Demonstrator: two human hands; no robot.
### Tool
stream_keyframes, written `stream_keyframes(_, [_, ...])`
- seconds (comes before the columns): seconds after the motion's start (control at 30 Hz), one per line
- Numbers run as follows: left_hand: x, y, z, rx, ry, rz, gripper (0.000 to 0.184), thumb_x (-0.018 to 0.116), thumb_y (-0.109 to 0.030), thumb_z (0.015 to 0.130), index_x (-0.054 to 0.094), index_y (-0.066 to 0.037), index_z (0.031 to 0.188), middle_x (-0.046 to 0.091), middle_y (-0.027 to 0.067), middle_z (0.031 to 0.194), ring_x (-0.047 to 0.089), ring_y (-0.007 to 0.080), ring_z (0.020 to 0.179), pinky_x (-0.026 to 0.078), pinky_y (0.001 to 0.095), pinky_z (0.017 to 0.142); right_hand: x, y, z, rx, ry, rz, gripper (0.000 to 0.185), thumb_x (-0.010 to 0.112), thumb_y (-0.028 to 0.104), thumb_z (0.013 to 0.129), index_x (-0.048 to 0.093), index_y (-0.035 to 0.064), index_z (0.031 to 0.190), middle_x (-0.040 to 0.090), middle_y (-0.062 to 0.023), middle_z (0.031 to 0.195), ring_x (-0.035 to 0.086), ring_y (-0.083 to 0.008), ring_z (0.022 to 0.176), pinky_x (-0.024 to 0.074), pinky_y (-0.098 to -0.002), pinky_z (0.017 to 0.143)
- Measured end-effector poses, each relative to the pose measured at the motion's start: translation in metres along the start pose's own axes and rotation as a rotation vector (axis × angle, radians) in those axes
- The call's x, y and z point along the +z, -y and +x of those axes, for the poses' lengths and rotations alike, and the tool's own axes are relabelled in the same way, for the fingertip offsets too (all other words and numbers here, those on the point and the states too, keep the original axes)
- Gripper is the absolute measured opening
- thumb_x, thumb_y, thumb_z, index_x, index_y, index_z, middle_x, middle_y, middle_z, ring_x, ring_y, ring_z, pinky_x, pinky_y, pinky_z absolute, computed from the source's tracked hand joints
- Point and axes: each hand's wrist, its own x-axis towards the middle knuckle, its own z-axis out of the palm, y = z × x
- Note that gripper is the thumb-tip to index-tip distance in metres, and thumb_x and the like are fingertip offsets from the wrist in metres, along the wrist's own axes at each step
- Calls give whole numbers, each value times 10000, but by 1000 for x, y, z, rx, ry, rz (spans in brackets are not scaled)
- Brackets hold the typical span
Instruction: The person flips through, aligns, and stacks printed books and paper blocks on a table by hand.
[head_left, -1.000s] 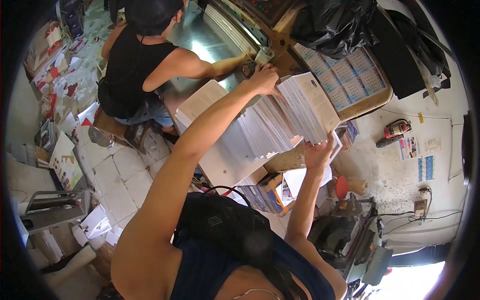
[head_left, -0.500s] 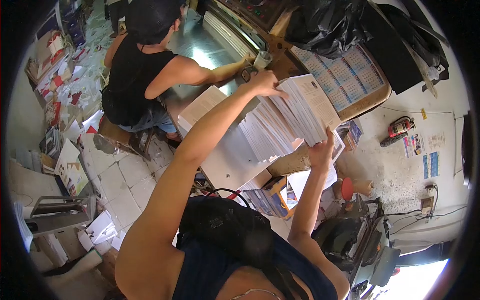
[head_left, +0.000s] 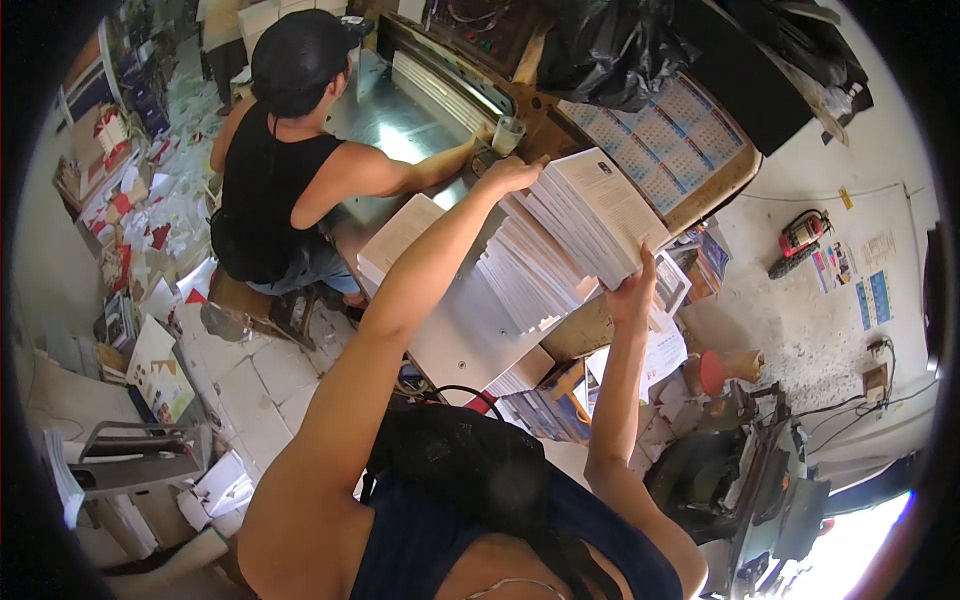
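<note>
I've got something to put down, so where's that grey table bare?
The smooth grey tabletop looks bare between the left forearm and the uneven white paper stacks. It's crowded where the left hand and right hand frame the thick printed paper block, near the clear round cup.

From the paper stacks (head_left: 545,262) on your counter (head_left: 440,335), the co-worker (head_left: 275,180) sits at nine o'clock, the fire extinguisher (head_left: 803,234) at three.
</note>
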Motion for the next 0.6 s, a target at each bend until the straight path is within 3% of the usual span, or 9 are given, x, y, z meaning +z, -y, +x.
stream_keyframes(0.07, [6,-3,-3,3,-66,-75,926,449,-782,836,611,58,1190,669,210,1014,645,278,762,515,393,672,1,0,-2,15,-21,7,615,581,601,843,565,151,1262,618,-45,1177,555,-212,1076,413,-385,851])
stream_keyframes(0.17, [-5,-23,-21,-120,-6,-186,904,419,-796,832,612,-15,1244,637,233,1147,637,331,1019,501,454,871,-2,6,-3,59,-25,21,618,577,612,829,574,165,1257,617,-40,1189,540,-211,1081,394,-390,859])
stream_keyframes(0.23, [-9,-14,-7,-184,116,-295,975,440,-831,797,431,-90,1430,629,203,1147,616,319,991,482,460,874,-5,10,-2,83,-39,26,624,577,609,821,573,169,1263,615,-42,1207,530,-215,1090,383,-392,867])
stream_keyframes(0.3, [-11,-13,-11,-202,167,-266,977,465,-826,790,421,-96,1439,634,198,1098,618,303,968,484,440,875,-7,14,-2,99,-72,21,629,577,599,815,570,168,1273,611,-46,1226,521,-220,1100,374,-393,875])
stream_keyframes(0.4, [-11,-7,-19,-238,170,-386,959,536,-851,717,579,17,1121,609,142,967,610,280,899,485,391,883,-12,21,4,128,-95,16,642,574,581,819,558,148,1292,600,-66,1263,511,-225,1127,367,-390,888])
stream_keyframes(0.6, [2,7,-9,-178,25,-607,893,604,-788,730,560,1,1145,593,127,1015,570,242,955,462,373,924,-7,17,13,50,-6,122,642,609,517,823,539,96,1303,601,-105,1249,556,-256,1108,443,-380,858])
